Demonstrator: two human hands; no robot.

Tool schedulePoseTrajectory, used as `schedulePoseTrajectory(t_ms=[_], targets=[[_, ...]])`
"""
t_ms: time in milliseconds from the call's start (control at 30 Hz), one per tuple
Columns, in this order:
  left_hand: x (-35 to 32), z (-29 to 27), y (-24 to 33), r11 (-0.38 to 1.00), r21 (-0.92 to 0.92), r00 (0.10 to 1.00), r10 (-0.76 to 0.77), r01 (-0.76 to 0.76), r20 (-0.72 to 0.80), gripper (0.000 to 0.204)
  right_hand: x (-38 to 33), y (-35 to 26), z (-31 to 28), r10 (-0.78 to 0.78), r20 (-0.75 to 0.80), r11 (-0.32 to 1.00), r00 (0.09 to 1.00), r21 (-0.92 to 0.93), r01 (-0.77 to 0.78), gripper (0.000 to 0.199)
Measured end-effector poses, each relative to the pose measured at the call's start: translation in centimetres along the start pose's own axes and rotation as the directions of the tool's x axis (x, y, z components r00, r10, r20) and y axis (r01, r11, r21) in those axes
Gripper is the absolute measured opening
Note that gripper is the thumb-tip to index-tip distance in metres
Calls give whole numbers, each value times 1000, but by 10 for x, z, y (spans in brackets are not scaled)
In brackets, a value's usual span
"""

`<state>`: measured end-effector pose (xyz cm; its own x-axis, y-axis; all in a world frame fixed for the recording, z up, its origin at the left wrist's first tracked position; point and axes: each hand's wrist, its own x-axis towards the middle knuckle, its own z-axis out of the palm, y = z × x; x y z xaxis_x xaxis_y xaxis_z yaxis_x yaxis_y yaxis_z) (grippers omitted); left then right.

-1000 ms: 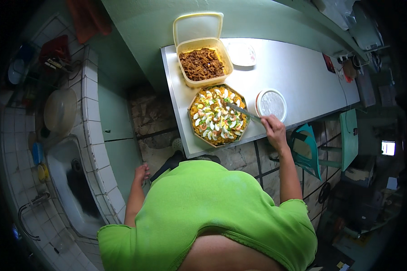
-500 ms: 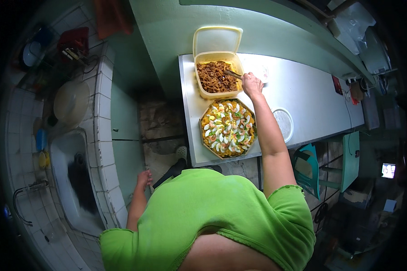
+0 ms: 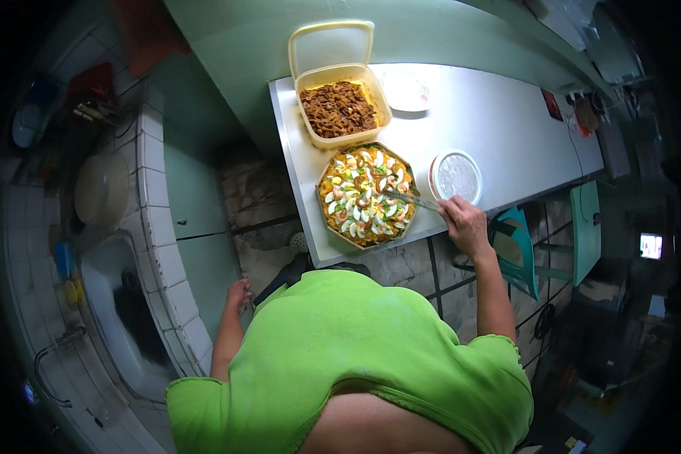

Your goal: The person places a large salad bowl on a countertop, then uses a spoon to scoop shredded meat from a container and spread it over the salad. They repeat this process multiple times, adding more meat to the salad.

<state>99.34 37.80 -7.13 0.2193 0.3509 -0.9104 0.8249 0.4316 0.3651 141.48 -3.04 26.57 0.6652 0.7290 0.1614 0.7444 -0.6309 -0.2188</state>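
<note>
At the white table [image 3: 499, 113], my right hand [image 3: 465, 223] is closed around the handle of a fork [image 3: 412, 200], its tines reaching over the tray of noodles [image 3: 367, 197], an eight-sided dish topped with egg slices and greens. The fork's long axis runs nearly level across the picture, from my hand at the table's near edge leftward to the tines above the tray's right half. The tray sits at the near left corner of the table, just left of that hand, so my right hand is by far the nearer one. My left hand [image 3: 238, 295] hangs low beside my green shirt [image 3: 356, 356], off the table and well apart from the food; its fingers look loosely curled and hold nothing that I can see. Beyond the tray, touching or nearly touching its far edge, stands an open plastic tub of brown shredded meat [image 3: 339, 110], lid tipped back. A round white lid [image 3: 455, 176] lies just right of the tray, near the fork.
</note>
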Motion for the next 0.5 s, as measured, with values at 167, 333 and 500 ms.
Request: schedulePoseTrajectory(t_ms=[167, 333, 500], targets=[[5, 8, 36, 997, 66, 998, 47, -50, 43, 32, -44, 8, 19, 3, 38, 1000, 999, -21, -2, 11], [-6, 17, 59, 988, 128, 996, 79, -83, 31, 30, -53, 10, 31, 72, 69, 997, 995, -40, -69, 13], [-11, 11, 50, 993, 99, 997, 68, -70, 31, 28, -38, 15, 12, 199, 79, 977, 977, 60, -204, 15]])
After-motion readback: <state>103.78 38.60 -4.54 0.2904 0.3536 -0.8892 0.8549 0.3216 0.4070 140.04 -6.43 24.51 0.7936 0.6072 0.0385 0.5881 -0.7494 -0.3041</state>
